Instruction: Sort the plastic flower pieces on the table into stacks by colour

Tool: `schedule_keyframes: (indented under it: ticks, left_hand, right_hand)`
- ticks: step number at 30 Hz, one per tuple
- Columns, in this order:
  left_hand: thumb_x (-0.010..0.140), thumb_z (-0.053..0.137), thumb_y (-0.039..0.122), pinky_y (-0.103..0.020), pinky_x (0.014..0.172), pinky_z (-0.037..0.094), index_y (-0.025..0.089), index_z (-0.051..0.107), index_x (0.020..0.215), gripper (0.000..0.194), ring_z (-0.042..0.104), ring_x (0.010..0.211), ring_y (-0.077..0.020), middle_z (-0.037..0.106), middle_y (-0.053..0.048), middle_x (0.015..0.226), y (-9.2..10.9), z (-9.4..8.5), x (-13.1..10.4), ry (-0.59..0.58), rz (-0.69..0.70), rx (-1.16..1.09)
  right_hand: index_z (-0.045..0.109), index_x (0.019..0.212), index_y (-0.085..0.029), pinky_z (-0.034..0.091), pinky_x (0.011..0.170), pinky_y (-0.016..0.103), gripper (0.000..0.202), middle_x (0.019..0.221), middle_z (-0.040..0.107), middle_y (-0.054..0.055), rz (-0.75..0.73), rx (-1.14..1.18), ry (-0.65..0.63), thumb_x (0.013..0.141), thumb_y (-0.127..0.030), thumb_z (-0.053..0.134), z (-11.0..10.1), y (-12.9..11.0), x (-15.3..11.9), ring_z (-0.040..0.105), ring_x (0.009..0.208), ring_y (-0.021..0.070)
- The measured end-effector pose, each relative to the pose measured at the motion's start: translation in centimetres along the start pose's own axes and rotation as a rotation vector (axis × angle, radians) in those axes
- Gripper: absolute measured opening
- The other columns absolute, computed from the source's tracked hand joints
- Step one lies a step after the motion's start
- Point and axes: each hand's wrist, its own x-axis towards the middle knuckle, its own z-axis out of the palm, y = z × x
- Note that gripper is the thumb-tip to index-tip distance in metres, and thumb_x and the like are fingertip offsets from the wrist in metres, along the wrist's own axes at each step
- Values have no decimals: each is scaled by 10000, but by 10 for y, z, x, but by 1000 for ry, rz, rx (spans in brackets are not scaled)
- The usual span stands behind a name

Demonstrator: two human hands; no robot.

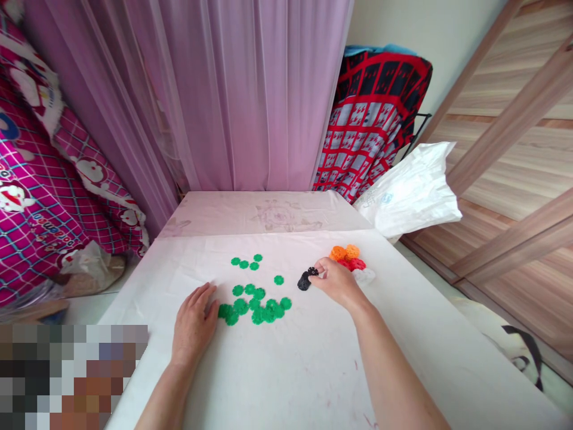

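Black notched disc [313, 272] pinched in right hand [332, 278], green scalloped discs [240, 307] beside loosely spread left hand [193, 322]

On the bench [277, 376], scattered discs [269, 313] lie right of the left hand [196, 319]; a disc stack [303, 282] sits farther right, at the right hand [334, 279], with another pile [357, 264] just beyond; a curtain [250, 89] hangs behind, a bag [412, 194] far right

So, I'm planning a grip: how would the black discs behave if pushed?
The black discs look thin, so they are probably light. They overlap at the right hand, so a push would likely slide them apart. Their notched edges might snag.
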Motion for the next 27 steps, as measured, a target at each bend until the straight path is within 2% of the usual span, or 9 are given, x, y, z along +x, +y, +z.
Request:
schedule_keyframes:
  ticks: [7, 13, 19, 27]
  left_hand:
    - [881, 434, 383, -462, 1044, 456, 190, 657, 1188, 426, 576, 1204, -278, 641, -95, 1291, 0, -1, 0, -2, 5, 2]
    - [885, 419, 386, -456, 1049, 452, 189, 655, 1192, 435, 570, 1212, -277, 638, -96, 1295, 1, -2, 0, -10, -3, 3]
    - [876, 438, 379, -461, 1046, 453, 210, 660, 1184, 416, 570, 1213, -277, 643, -83, 1290, 0, 0, 0, -2, -8, 8]
    - [879, 434, 385, -452, 1052, 450, 199, 659, 1187, 424, 560, 1228, -275, 642, -86, 1292, 1, -1, 0, -7, -15, 7]
  right_hand:
    - [634, 921, -208, 409, 676, 249, 207, 929, 681, 13, -3, -57, -22, 725, -265, 666, 8, 0, 0, 613, 788, 141]
    - [628, 1014, -214, 437, 698, 257, 302, 987, 696, 20, -25, -17, -23, 723, -270, 682, 8, 8, -2, 618, 775, 139]
    - [649, 946, -214, 438, 669, 249, 215, 949, 703, 11, -52, -22, -15, 734, -251, 647, 10, 21, -11, 606, 706, 126]
    - [653, 864, -213, 407, 670, 249, 109, 931, 715, 12, -61, -104, -19, 789, -285, 622, 9, 16, -13, 620, 761, 144]
